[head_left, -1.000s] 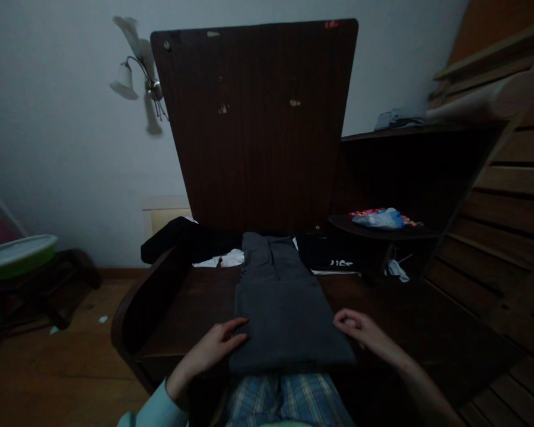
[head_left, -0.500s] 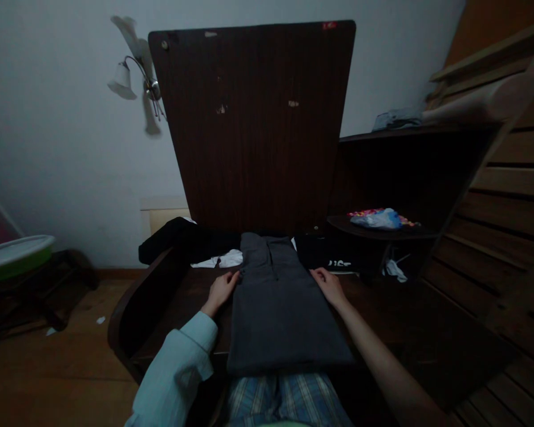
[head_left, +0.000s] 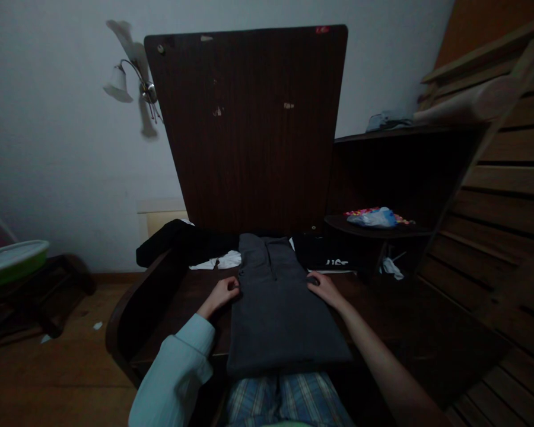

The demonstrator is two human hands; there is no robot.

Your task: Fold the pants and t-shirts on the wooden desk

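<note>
head view: left hand (head_left: 219,298) at the left edge of the dark grey trousers (head_left: 287,323), right hand (head_left: 327,289) at the right edge. trousers lie folded flat on the worktop (head_left: 182,314), between both sets of fingers, running from beyond them back to the near edge. fingers bent on both sides, thumbs close to the fabric; can't tell if either side actually pinches it.

beyond left fingers: white cloth (head_left: 229,260), with black clothing (head_left: 171,243) further left. beyond right fingers: black garment with white lettering (head_left: 314,252). farther out to the right of them, plastic bag (head_left: 372,218) on a small shelf (head_left: 338,225). upright dark board (head_left: 249,154) stands straight past both hands.
</note>
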